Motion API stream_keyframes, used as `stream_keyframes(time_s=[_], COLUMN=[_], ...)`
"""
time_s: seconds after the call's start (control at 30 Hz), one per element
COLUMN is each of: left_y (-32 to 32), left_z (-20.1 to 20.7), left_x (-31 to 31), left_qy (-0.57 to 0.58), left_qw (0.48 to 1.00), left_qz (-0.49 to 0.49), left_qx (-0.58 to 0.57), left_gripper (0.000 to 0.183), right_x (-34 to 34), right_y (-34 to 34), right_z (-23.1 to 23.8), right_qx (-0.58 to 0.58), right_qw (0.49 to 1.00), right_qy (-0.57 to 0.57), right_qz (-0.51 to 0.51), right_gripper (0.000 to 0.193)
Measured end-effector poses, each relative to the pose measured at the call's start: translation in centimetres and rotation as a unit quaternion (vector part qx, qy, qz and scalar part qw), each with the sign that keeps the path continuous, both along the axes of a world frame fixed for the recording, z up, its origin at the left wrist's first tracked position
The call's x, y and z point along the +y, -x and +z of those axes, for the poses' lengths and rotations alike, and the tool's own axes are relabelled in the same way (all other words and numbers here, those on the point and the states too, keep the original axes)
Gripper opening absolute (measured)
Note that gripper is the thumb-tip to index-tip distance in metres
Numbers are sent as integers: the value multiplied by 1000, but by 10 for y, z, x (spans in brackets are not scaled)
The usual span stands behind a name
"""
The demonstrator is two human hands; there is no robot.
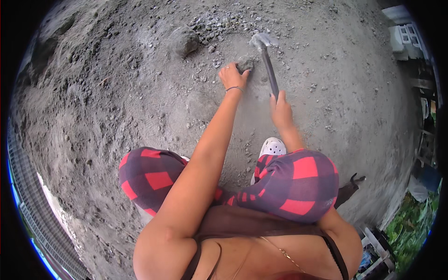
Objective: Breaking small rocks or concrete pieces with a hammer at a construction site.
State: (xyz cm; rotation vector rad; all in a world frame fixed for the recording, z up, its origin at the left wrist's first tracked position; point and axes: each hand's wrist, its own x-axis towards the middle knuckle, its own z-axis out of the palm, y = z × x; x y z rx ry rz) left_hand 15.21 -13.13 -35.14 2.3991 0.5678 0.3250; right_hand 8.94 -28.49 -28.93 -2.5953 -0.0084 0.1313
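Note:
My left hand [232, 77] is wrapped round the near left side of a grey stone [245, 62] that sits on the dusty ground. To its right, my right hand [281, 112] grips the lower end of a hammer's dark handle [269, 72]. The hammer's metal head [262, 40] is up and slightly right of the stone, apart from it, and looks a little blurred. A larger rounded rock [184, 41] lies beyond my left hand, with a patch of broken gravel [221, 26] beside it.
Loose grey soil [112, 107] rises in lumps to the left. My white clog [273, 146] is planted below the right hand. A hollow concrete block [407, 36] stands at the far right, with wooden pieces below it. Green plants [413, 228] grow at the lower right; a wire mesh [37, 205] lines the left edge.

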Motion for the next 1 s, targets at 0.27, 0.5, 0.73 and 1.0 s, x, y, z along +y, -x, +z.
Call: stream_keyframes(time_s=[0.27, 0.5, 0.73, 1.0], left_y=[2, 2, -7, 6], left_z=[-5, 2, 3, -6], left_x=[15, 6, 10, 22], left_qy=[-24, -21, -26, 13], left_qw=[999, 1000, 999, 997], left_qz=[-3, -1, 2, -15], left_qx=[31, 16, 22, 72], left_gripper=[43, 43, 40, 41], right_x=[14, 15, -1, 20], right_y=[-9, -16, 5, -20], right_z=[40, 70, -27, 84], right_qx=[-15, -130, -37, -154], right_qw=[983, 972, 995, 962], right_qy=[-181, -195, -86, -226], right_qz=[27, -18, 34, 1], right_gripper=[22, 20, 20, 13])
